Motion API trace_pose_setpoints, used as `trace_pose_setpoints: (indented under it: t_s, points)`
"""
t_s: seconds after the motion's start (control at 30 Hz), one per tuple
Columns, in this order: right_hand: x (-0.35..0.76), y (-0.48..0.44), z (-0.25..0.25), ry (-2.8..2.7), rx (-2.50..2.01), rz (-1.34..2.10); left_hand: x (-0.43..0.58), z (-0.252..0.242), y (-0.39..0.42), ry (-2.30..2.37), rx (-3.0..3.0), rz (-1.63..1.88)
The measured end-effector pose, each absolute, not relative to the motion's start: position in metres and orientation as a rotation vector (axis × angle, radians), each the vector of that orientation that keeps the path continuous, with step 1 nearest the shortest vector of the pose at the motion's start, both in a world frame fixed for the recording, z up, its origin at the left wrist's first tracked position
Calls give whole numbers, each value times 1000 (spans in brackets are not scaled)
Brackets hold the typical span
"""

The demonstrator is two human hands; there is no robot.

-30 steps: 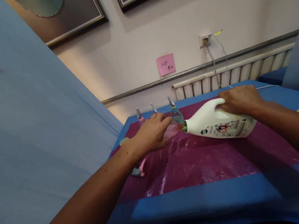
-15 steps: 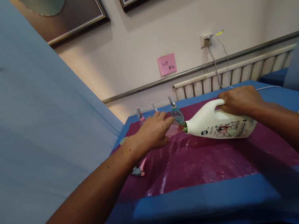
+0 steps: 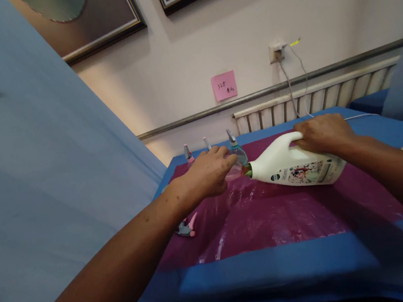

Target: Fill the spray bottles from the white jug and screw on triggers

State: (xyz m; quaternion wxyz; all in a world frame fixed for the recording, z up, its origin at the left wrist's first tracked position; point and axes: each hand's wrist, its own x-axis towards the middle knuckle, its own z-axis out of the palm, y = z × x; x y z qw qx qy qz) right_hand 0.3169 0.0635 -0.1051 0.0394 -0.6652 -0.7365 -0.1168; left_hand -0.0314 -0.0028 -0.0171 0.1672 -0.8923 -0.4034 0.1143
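Note:
My right hand (image 3: 322, 133) is wrapped round the handle of a large white jug (image 3: 292, 169) with a printed label, tipped on its side. The jug's mouth, green inside, points left and meets the neck of a clear pink bottle (image 3: 234, 170), which is tilted too. Around that bottle my left hand (image 3: 213, 171) is closed, covering much of it. Behind stand a blue spray bottle (image 3: 238, 154) and a pink-collared spray bottle (image 3: 189, 155); another spray top (image 3: 207, 143) shows over my left hand. A loose grey and pink spray head (image 3: 188, 227) lies below my left forearm.
Dark red plastic sheeting (image 3: 269, 221) covers part of the blue-draped table (image 3: 275, 269). A light blue curtain (image 3: 41, 165) hangs at the left. On the wall are a rail (image 3: 190, 119), a radiator (image 3: 277, 112), a pink note (image 3: 224, 86) and a socket (image 3: 277, 54) with cables.
Almost nothing differs. My left hand and the pink bottle have shifted up very slightly, while the jug stays tipped at the bottle's neck.

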Motion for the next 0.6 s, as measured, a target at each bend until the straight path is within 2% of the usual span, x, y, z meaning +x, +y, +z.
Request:
trace_pose_setpoints:
  t_s: [0.6]
  points:
    - [321,60,-104,-2198,-2038,-303,-14,-9,11,-713,-2421,269]
